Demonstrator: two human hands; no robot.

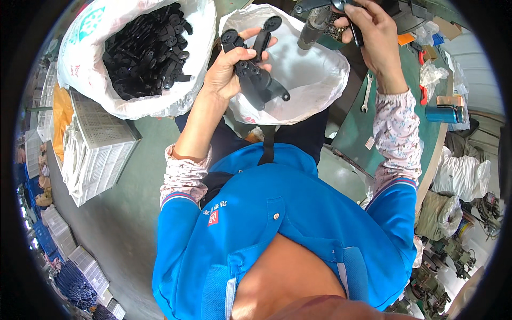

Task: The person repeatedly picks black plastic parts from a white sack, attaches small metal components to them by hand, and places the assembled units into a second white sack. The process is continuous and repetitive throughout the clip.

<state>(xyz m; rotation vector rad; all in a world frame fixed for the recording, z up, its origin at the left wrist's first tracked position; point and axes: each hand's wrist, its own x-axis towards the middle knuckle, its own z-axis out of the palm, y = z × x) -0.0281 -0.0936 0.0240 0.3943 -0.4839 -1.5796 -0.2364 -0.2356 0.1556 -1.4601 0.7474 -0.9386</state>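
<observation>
My left hand [221, 74] is closed round several black plastic levers [252, 80] with round ends, held over an open white plastic bag [314, 101]. At the upper right, my right hand [378, 42] grips another black lever [355, 29] between thumb and fingers. That lever lies beside a dark metal cylinder [314, 28], part of a bench machine, and its far end is hard to make out. Behind the fingers of the right hand sits a green container [332, 42] of small metal pieces. To the left, a second white bag [80, 69] is heaped with similar black parts [149, 58].
A green bench [354, 125] on the right carries a wrench [367, 93], red-handled tools [423, 95] and a blue can [441, 113]. White plastic crates [104, 144] stand on the left by the grey floor [133, 213]. Wrapped bundles and machinery line the right edge.
</observation>
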